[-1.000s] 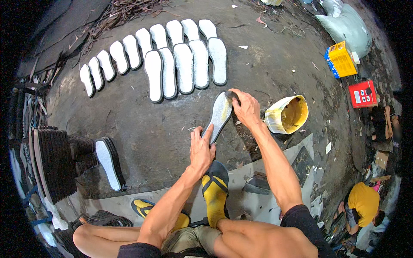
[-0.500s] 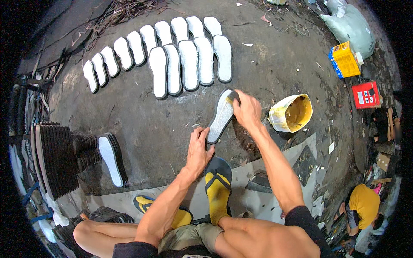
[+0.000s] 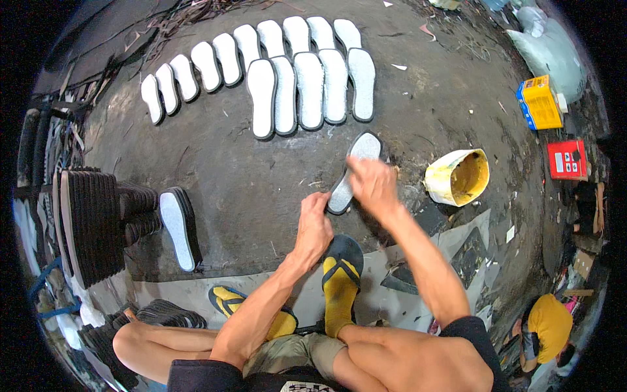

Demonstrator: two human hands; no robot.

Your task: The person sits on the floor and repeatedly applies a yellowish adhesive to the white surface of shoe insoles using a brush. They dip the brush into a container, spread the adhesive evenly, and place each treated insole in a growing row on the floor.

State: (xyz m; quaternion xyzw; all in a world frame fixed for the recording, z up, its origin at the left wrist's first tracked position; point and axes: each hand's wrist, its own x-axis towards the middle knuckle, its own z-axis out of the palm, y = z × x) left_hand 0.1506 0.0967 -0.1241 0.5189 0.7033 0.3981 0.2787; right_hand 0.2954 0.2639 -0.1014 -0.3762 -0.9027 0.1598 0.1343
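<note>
A shoe sole with a pale, speckled top and a dark edge lies slanted on the ground in front of me. My left hand grips its near, heel end at the left edge, fingers bent around the rim. Over the sole's middle is my right hand, blurred by motion, with its fingers curled down against the surface. Whatever those fingers hold is hidden. Right of this hand stands a white bucket, stained yellow, with a brownish-yellow coating inside.
Beyond my hands, white-topped soles lie in two rows. At left are stacked dark soles and a smaller pile with a pale top sole. A yellow-blue box, red box and person in yellow are at right.
My right hand has moved from the sole's far toe end down to its middle. The yellowish patch seen at the toe no longer shows. My left hand keeps hold of the heel end.
</note>
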